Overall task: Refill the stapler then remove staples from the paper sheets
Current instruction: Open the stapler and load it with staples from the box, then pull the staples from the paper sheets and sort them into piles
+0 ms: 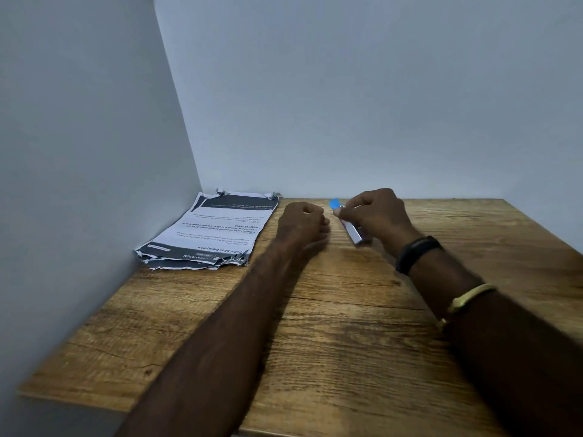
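Note:
My right hand grips a small silver stapler with a blue tip, holding it tilted just above the wooden table near the back wall. My left hand is curled into a loose fist right beside the stapler's blue end; whether it holds anything between its fingers is hidden. A stack of printed paper sheets with ragged, stapled corners lies flat at the back left corner of the table, to the left of my left hand.
Grey walls close the table in at the left and the back. A black band and a gold bangle sit on my right forearm. The table's front edge runs along the lower left.

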Demonstrator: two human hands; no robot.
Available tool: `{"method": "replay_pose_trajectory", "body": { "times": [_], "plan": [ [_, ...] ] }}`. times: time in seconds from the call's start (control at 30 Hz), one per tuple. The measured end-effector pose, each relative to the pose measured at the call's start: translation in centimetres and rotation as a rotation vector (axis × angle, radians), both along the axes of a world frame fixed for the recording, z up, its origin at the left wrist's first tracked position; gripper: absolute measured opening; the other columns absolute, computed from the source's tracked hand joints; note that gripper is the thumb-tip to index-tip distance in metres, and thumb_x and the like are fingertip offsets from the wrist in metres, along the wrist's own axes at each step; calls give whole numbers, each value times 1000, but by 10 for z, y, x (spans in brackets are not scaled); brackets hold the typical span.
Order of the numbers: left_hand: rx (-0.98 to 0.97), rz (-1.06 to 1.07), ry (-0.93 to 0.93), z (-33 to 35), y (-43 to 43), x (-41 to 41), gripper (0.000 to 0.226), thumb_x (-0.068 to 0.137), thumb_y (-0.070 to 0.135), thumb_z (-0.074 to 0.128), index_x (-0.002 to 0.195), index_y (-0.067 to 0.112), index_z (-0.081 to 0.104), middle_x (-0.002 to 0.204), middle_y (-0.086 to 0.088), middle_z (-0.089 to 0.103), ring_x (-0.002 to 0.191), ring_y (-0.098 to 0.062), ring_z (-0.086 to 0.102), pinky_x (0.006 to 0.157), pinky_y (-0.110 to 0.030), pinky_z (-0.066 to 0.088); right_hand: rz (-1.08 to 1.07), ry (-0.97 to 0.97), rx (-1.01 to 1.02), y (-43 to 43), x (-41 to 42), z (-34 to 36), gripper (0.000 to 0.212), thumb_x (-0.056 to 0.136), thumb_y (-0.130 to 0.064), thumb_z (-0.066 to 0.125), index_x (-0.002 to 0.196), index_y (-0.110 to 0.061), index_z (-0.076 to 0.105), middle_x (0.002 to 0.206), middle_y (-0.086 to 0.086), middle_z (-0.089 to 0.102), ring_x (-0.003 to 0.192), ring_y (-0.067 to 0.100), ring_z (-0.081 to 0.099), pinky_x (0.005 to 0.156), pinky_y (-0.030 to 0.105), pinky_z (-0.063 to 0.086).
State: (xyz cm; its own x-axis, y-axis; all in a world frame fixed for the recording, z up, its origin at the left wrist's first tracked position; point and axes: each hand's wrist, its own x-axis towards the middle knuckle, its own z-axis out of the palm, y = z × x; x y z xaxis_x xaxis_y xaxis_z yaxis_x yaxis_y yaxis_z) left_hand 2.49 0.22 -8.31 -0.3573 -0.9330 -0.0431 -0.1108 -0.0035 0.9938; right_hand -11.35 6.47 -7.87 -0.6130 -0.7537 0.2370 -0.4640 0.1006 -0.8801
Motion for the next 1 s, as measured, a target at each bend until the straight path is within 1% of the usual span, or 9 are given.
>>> {"method": "replay_pose_trajectory", "body": {
  "times": [0.03, 0.13, 0.2, 0.27, 0.33, 0.5, 0.8, 0.9, 1.0],
  "plan": [
    [-48, 40, -22, -1, -1, 1, 13, 93, 3, 56, 100, 11, 64, 104, -21, 74, 86, -27, 72, 89, -51, 62, -45, 97, 38, 0, 2, -1, 28, 68, -38, 92, 83, -18, 79, 91, 1, 76, 84, 17, 69, 70, 33, 59],
    [-228, 49, -147, -4, -2, 1, 29, 89, 3, 56, 113, 10, 70, 116, -18, 72, 106, -32, 71, 99, -49, 56, -114, 307, 142, 0, 10, -3, 34, 64, -45, 91, 83, -20, 76, 91, -1, 74, 84, 15, 65, 57, 24, 41],
    [-341, 39, -242, -5, 1, 1, 33, 90, 6, 57, 119, 12, 71, 121, -13, 72, 113, -28, 69, 103, -43, 54, -110, 413, 203, 0, 13, -5, 36, 66, -45, 90, 88, -19, 77, 95, 3, 75, 90, 21, 67, 62, 26, 40],
    [-426, 26, -331, -5, 3, 1, 36, 90, 7, 58, 122, 14, 73, 123, -8, 73, 117, -21, 67, 107, -37, 50, -121, 475, 226, 0, 16, -6, 38, 66, -43, 90, 89, -17, 77, 97, 8, 74, 94, 27, 68, 64, 28, 43],
    [-464, -13, -406, -5, 4, 1, 40, 88, 5, 57, 123, 13, 73, 126, -6, 73, 122, -19, 65, 109, -34, 48, -144, 508, 231, 1, 19, -6, 35, 66, -41, 90, 86, -16, 75, 93, 9, 72, 86, 28, 65, 60, 28, 44],
    [-513, -73, -512, -7, 4, 1, 39, 85, 12, 67, 123, 14, 73, 129, -7, 71, 124, -20, 63, 107, -31, 49, -121, 585, 259, 4, 24, -6, 34, 67, -40, 89, 83, -16, 71, 83, 4, 65, 79, 26, 60, 49, 23, 32],
    [-572, -79, -573, -12, 1, -3, 40, 81, 21, 77, 121, 18, 74, 124, -5, 74, 119, -20, 65, 101, -31, 51, -77, 617, 276, 7, 23, -6, 32, 73, -40, 84, 89, -16, 70, 95, 8, 70, 94, 32, 66, 64, 29, 43],
    [-596, -76, -539, -10, 1, -1, 34, 88, 20, 68, 122, 16, 74, 124, -6, 74, 119, -21, 65, 103, -33, 51, -83, 632, 229, 9, 24, -4, 32, 76, -43, 83, 95, -19, 74, 101, 6, 71, 99, 31, 66, 71, 32, 49],
    [-617, -57, -456, -5, 4, 3, 31, 91, 14, 58, 117, 14, 76, 118, -6, 76, 113, -20, 68, 102, -38, 53, -77, 623, 92, 9, 27, 3, 17, 85, -37, 76, 94, -22, 75, 98, 0, 74, 97, 25, 67, 75, 34, 53]
  ]
}}
